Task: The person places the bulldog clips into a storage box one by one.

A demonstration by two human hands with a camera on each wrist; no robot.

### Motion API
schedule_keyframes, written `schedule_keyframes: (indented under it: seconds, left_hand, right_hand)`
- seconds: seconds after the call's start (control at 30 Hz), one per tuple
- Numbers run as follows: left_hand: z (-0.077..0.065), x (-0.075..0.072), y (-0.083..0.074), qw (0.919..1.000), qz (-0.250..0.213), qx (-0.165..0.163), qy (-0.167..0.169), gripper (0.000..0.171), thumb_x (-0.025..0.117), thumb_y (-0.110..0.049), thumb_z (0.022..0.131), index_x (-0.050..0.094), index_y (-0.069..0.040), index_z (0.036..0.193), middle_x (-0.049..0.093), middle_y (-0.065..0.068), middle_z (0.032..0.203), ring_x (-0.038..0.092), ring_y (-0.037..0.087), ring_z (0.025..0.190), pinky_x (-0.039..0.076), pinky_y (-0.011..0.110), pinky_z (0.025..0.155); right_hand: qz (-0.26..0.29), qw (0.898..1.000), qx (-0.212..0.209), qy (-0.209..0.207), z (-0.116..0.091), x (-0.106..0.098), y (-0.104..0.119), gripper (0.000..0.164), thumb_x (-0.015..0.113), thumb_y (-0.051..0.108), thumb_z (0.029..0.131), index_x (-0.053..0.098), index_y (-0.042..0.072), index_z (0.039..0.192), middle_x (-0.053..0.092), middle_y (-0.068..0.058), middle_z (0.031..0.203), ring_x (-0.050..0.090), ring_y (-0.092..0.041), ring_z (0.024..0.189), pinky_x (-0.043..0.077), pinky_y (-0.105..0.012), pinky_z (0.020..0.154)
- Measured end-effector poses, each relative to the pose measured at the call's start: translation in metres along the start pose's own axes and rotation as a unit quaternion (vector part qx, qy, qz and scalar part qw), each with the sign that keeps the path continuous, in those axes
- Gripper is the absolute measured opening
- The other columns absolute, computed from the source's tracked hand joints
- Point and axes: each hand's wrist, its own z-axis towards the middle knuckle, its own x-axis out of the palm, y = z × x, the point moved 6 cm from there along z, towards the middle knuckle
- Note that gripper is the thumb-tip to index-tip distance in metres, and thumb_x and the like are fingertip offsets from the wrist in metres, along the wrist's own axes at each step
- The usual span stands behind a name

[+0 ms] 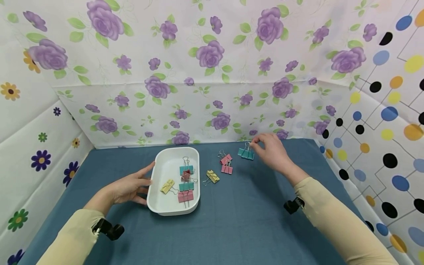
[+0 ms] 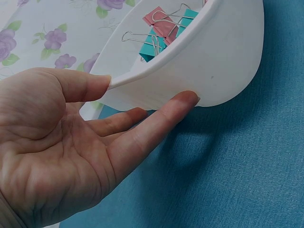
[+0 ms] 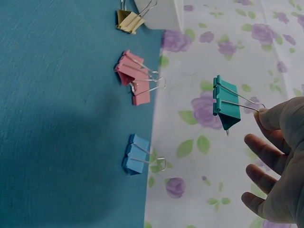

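Note:
My right hand (image 1: 273, 152) pinches a teal binder clip (image 3: 226, 103) by its wire handle between thumb and forefinger, the other fingers spread apart. Below it, a blue binder clip (image 3: 136, 154) lies on the cloth near the back wall. Loosely spread, my left hand (image 1: 130, 187) touches the left side of a white plastic tray (image 1: 159, 204), thumb at the rim and fingers along the outer wall. Inside the tray are a yellow clip (image 1: 168, 186), teal clips (image 1: 186, 187) and pink or red clips (image 1: 185, 196).
Between the tray and my right hand lie two pink clips (image 1: 226, 169) close together and a yellow clip (image 1: 212, 176). The blue cloth (image 1: 232, 221) covers the table. A flowered sheet (image 1: 212, 99) rises behind it, and a dotted sheet (image 1: 391, 147) stands at the right.

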Motion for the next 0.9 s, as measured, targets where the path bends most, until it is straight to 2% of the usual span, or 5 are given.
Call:
schedule_keyframes:
  seconds: [0.23, 0.43, 0.6, 0.9]
  left_hand:
    - [0.000, 0.000, 0.000, 1.0000, 0.002, 0.000, -0.002, 0.069, 0.046, -0.020, 0.099, 0.003, -0.053, 0.143, 0.011, 0.020, 0.151, 0.048, 0.040, 0.116, 0.049, 0.055, 0.076]
    - [-0.001, 0.001, -0.001, 1.0000, 0.001, -0.002, -0.002, 0.069, 0.046, -0.020, 0.099, 0.003, -0.053, 0.143, 0.012, 0.021, 0.150, 0.047, 0.041, 0.117, 0.049, 0.055, 0.076]
    - [0.000, 0.001, 0.000, 1.0000, -0.001, -0.003, -0.003, 0.070, 0.047, -0.020, 0.099, 0.005, -0.054, 0.143, 0.014, 0.021, 0.150, 0.046, 0.041, 0.118, 0.049, 0.055, 0.076]
    - [0.000, 0.000, -0.001, 1.0000, -0.005, 0.000, 0.003, 0.076, 0.057, -0.029, 0.093, 0.006, -0.054, 0.143, 0.016, 0.022, 0.149, 0.044, 0.042, 0.120, 0.049, 0.055, 0.077]
  right_hand:
    - [0.011, 1.000, -0.016, -0.020, 0.002, -0.008, 0.013, 0.013, 0.060, 0.032, 0.092, 0.065, 0.020, 0.089, 0.059, 0.002, 0.104, 0.043, -0.025, 0.114, 0.032, -0.048, 0.095]
    - [0.024, 0.998, -0.042, -0.036, 0.003, -0.012, 0.028, 0.013, 0.062, 0.029, 0.091, 0.066, 0.017, 0.088, 0.060, 0.001, 0.109, 0.042, -0.025, 0.115, 0.030, -0.049, 0.097]
    - [0.028, 0.998, -0.053, -0.035, 0.004, -0.009, 0.037, 0.013, 0.061, 0.029, 0.091, 0.064, 0.020, 0.084, 0.060, 0.002, 0.112, 0.042, -0.025, 0.116, 0.030, -0.048, 0.098]
    - [0.046, 0.996, -0.071, -0.022, 0.007, 0.004, 0.059, 0.014, 0.060, 0.029, 0.092, 0.064, 0.018, 0.083, 0.060, 0.003, 0.112, 0.042, -0.024, 0.113, 0.033, -0.046, 0.094]
